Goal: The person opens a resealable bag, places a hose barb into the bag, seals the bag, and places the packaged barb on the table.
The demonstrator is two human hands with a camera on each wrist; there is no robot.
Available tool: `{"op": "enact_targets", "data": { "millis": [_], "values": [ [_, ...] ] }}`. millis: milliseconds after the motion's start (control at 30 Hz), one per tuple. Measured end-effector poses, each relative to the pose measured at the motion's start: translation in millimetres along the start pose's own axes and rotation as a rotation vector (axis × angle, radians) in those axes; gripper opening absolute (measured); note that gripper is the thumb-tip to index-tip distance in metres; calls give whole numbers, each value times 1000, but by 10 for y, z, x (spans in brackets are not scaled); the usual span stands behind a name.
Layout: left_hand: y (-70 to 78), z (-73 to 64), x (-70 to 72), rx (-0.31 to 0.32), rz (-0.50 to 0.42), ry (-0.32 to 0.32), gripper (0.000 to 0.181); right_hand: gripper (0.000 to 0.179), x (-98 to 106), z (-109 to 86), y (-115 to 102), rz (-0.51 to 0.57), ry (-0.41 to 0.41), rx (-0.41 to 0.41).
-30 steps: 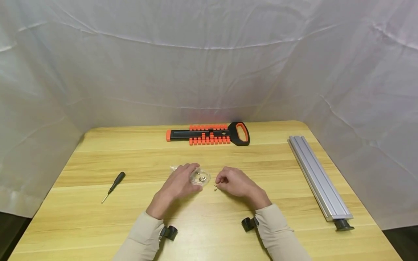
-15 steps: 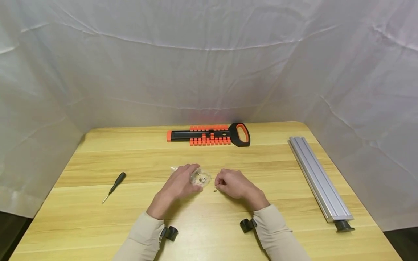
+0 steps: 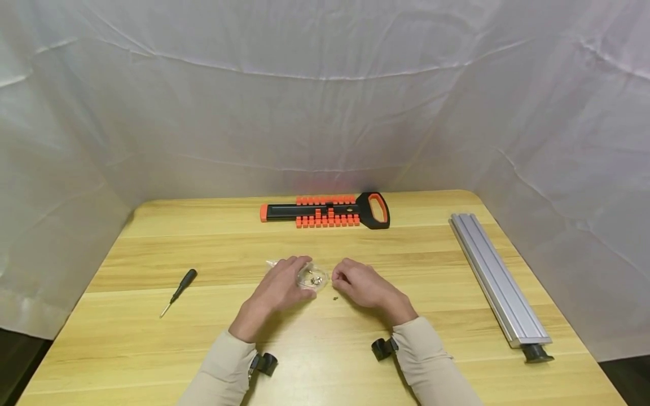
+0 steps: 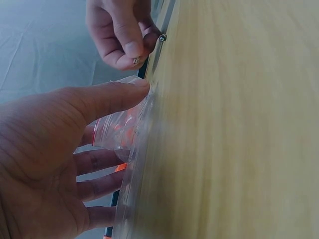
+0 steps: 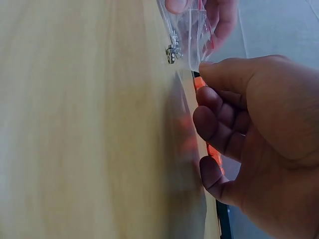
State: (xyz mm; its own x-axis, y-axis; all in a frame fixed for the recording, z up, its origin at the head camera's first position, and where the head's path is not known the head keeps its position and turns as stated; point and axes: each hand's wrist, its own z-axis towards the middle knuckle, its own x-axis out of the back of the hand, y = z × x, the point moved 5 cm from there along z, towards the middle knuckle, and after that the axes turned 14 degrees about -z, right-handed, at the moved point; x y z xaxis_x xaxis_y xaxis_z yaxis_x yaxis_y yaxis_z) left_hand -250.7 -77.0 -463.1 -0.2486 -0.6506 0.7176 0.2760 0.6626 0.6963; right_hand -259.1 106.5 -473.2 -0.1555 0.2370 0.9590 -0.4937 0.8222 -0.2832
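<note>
My left hand [image 3: 276, 285] holds a clear plastic zip bag [image 4: 117, 127] by its mouth, thumb on one side and fingers on the other. Several small metal screws [image 3: 316, 279] lie in the bag in the head view. Just right of the bag, my right hand [image 3: 363, 285] pinches a tiny metal piece [image 4: 136, 60], probably a screw, between thumb and finger; in the head view the fingers hide it. A small metal screw [image 3: 335, 298] lies on the table just below the right fingertips.
A black-handled screwdriver [image 3: 179, 290] lies on the left. Along the back lies a black and orange tool with a loop handle [image 3: 373, 211]. A long grooved aluminium bar [image 3: 497, 276] with a black foot lies on the right. Pale cloth [image 3: 325, 113] encloses the wooden table [image 3: 325, 361].
My right hand has picked up a small metal piece from beside the bag and moved slightly up and left, towards the bag. My left hand stays in place, holding the bag.
</note>
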Motion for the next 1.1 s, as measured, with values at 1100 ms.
{"op": "enact_targets", "data": {
  "millis": [1100],
  "values": [
    [-6,-2,-6,-5,13,2,78,6,34,44,-93,12,31,-4]
  ]
}}
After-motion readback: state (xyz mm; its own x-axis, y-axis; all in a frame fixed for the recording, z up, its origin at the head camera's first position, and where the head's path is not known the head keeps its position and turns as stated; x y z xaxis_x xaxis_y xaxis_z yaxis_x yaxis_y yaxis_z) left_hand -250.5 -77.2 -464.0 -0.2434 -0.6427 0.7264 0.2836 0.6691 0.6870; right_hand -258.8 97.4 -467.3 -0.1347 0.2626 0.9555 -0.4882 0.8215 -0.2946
